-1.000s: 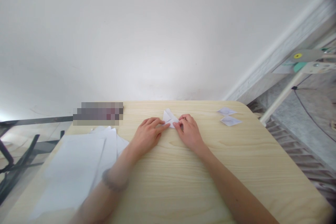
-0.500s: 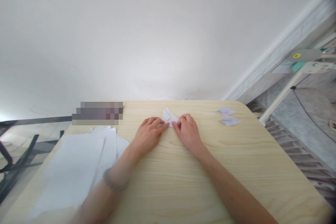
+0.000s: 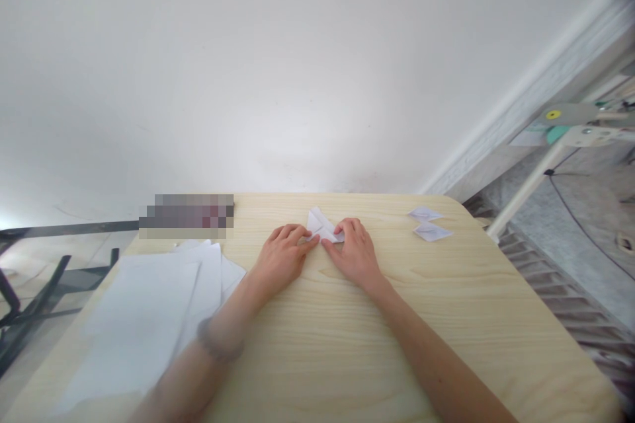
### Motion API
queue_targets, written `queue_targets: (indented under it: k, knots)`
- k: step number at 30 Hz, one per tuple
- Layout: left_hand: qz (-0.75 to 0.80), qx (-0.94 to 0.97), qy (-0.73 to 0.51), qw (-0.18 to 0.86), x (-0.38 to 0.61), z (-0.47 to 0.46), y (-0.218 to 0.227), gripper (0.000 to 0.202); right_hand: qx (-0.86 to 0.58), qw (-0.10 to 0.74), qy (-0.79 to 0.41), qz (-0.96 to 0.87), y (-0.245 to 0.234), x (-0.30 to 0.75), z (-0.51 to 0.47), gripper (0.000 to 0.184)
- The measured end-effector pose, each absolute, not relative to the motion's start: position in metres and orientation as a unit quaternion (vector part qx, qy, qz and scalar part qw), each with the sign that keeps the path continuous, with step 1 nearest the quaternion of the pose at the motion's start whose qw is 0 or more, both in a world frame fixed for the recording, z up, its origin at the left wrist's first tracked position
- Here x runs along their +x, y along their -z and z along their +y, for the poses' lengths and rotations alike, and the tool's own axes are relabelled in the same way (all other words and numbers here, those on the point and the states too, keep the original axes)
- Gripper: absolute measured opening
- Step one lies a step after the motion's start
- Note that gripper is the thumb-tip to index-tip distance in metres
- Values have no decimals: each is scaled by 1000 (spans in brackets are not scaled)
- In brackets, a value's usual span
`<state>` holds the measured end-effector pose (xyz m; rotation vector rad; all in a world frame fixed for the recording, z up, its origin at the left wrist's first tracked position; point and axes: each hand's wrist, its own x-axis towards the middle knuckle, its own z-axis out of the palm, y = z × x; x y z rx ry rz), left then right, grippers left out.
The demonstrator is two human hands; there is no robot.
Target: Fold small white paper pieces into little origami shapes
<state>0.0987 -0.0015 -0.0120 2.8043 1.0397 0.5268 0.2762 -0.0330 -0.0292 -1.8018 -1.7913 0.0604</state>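
Observation:
A small piece of folded white paper (image 3: 321, 222), roughly triangular with creases showing, lies on the wooden table between my hands. My left hand (image 3: 285, 251) pinches its left corner, thumb and fingertips on the near edge. At the right corner, my right hand (image 3: 354, 248) has its thumb on the near edge and its bent fingers on the far side of the paper. Two pointed folded paper pieces (image 3: 430, 232) rest close together to the right of my right hand.
A stack of white paper sheets (image 3: 143, 310) covers the table's left side, partly under my left forearm. Behind it sits a blurred-out dark object (image 3: 186, 215). The white wall (image 3: 317, 79) borders the table's far edge. A white metal frame (image 3: 530, 185) stands off to the right.
My right fingers have shifted slightly at the right corner, and more of the folded paper's right side now shows. The left hand keeps its hold. The whole view has moved a little.

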Motion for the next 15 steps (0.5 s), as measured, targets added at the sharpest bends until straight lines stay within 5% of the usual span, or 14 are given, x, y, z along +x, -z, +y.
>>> queue_targets:
  k: [10,15]
  knots:
    - [339,924,-162,65,97,0,9,39,-641,341,-187,-662,23,296,-28,27]
    - [340,923,-167,65,98,-1,10,38,-666,334,-121,-656,28,286,-30,20]
